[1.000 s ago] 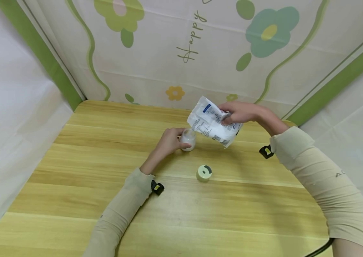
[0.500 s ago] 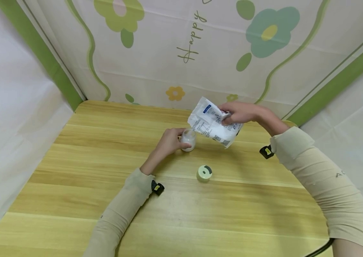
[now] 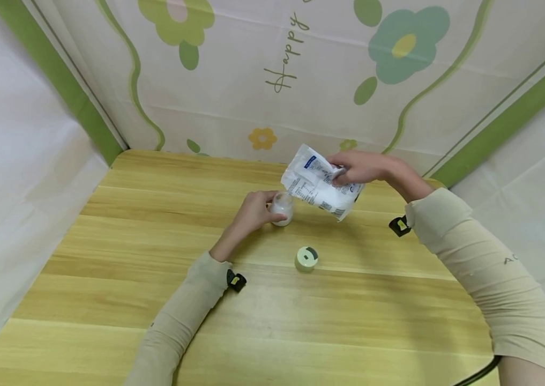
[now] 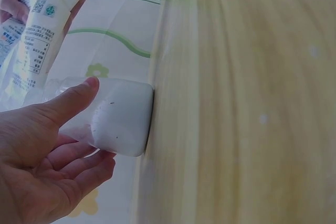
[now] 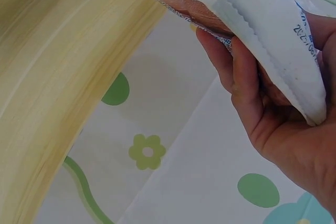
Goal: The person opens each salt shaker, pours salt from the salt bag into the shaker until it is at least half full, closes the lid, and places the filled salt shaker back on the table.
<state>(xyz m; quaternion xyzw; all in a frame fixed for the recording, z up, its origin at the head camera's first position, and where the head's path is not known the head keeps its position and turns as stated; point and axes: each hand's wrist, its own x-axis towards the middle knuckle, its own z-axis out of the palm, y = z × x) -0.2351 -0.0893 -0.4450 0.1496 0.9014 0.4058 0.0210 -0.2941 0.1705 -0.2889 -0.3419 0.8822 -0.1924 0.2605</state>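
A small clear jar (image 3: 282, 208) stands upright on the table, with white contents in its lower part. My left hand (image 3: 254, 210) grips it from the left, the thumb across its near side, as the left wrist view also shows at the jar's white-filled end (image 4: 123, 116). My right hand (image 3: 361, 167) holds a white printed packet (image 3: 318, 185) tilted, its left corner at the jar's mouth. In the right wrist view the fingers (image 5: 245, 85) curl round the packet (image 5: 283, 30). Whether anything flows from it is too small to tell.
A pale green round lid (image 3: 306, 259) lies on the wooden table (image 3: 272, 321), nearer than the jar. A flower-printed curtain (image 3: 233, 80) hangs behind the table's far edge. A dark cable (image 3: 479, 372) runs by the right sleeve.
Both hands, the jar and the packet keep nearly the same places. The head view has shifted very slightly.
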